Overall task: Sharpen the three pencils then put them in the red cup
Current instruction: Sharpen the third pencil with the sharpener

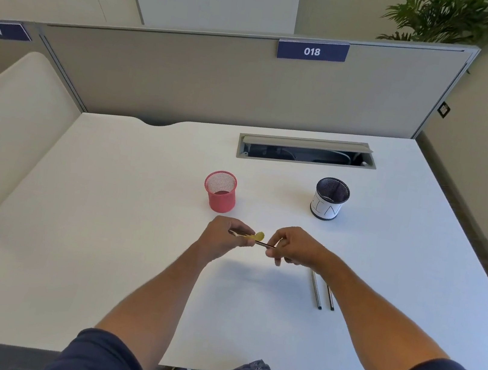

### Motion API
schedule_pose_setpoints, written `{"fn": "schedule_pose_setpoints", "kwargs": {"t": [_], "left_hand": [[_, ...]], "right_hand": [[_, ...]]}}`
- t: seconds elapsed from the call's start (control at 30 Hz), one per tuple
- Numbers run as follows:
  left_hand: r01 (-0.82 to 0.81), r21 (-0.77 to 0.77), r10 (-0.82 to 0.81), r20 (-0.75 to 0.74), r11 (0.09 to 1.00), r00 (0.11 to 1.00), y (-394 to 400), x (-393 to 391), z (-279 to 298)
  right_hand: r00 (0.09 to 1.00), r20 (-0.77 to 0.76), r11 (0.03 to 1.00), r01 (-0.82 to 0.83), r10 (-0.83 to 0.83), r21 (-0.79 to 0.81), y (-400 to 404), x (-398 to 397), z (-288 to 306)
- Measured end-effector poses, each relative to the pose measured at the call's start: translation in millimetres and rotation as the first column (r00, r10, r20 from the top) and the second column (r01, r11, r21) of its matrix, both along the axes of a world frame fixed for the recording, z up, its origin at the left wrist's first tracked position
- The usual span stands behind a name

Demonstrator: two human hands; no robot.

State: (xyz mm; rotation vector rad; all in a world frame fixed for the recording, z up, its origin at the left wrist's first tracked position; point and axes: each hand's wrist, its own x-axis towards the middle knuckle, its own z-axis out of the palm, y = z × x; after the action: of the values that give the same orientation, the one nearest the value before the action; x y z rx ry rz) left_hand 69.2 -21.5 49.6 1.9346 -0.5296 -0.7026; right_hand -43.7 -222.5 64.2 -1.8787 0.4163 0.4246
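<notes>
My left hand (223, 239) pinching yellow sharpener (257, 237) steady; right hand (293, 247) gripping pencil (264, 244), feeding it in. Two pencils (322, 291) waiting lower right; red cup (220, 191) near, mid-frame.

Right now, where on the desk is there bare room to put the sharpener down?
Bare desk lies left of the red cup, and between it and the black-and-white cup. It is crowded below the right hand, where two pencils lie, and around the left hand.
</notes>
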Motion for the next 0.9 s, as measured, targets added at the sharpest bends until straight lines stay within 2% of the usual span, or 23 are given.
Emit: {"fn": "schedule_pose_setpoints", "kwargs": {"t": [0.1, 0.17, 0.23, 0.33, 0.43, 0.5, 0.53, 0.63, 0.67, 0.73, 0.8, 0.87, 0.9], "left_hand": [[-0.037, -0.037, 0.034, -0.087, 0.999, 0.996, 3, -1, 6], [-0.077, -0.027, 0.071, -0.162, 0.997, 0.984, 5, 0, 6], [-0.109, -0.012, 0.102, -0.245, 0.994, 0.964, 6, 2, 4], [-0.128, -0.017, 0.114, -0.347, 0.992, 0.931, 7, 5, 0], [-0.063, -0.006, 0.057, -0.339, 0.998, 0.939, 7, 5, 2], [-0.033, 0.024, 0.039, -0.277, 0.999, 0.96, 6, 5, 3], [-0.026, 0.034, 0.033, -0.243, 0.999, 0.969, 5, 6, 4], [-0.011, -0.02, 0.007, -0.188, 1.0, 0.982, 3, 6, 6], [-0.008, -0.037, 0.001, -0.183, 0.999, 0.983, 3, 6, 6], [-0.012, -0.043, 0.005, -0.165, 0.999, 0.986, 3, 6, 8], [-0.004, -0.036, -0.001, -0.144, 0.999, 0.99, 2, 5, 7], [0.021, -0.027, -0.025, -0.12, 0.999, 0.992, 1, 3, 5], [0.031, -0.026, -0.034, -0.109, 0.999, 0.993, 0, 2, 5]], "right_hand": [[0.984, 0.176, 0.963, 0.044, 0.004, -0.268, 4, 2, -5], [0.962, 0.272, 0.884, 0.113, 0.016, -0.453, 8, 1, -7], [0.909, 0.401, 0.79, 0.16, 0.117, -0.592, 11, -1, -12], [0.803, 0.555, 0.722, 0.251, 0.217, -0.644, 10, -4, -19], [0.736, 0.585, 0.63, 0.283, 0.34, -0.723, 6, -6, -25], [0.757, 0.565, 0.615, 0.282, 0.329, -0.737, 4, -6, -24], [0.804, 0.522, 0.63, 0.253, 0.285, -0.734, 5, -6, -21], [0.947, 0.312, 0.755, 0.147, 0.079, -0.639, 10, -4, -11], [0.969, 0.247, 0.828, 0.135, 0.004, -0.545, 11, -2, -8], [0.986, 0.137, 0.957, 0.132, -0.099, -0.259, 8, 0, -3], [0.993, -0.031, 0.993, 0.118, -0.118, -0.015, 2, 0, -1], [0.972, -0.216, 0.989, 0.114, -0.091, 0.092, -1, -2, 1], [0.963, -0.261, 0.99, 0.104, -0.075, 0.098, -1, -2, 1]]}}
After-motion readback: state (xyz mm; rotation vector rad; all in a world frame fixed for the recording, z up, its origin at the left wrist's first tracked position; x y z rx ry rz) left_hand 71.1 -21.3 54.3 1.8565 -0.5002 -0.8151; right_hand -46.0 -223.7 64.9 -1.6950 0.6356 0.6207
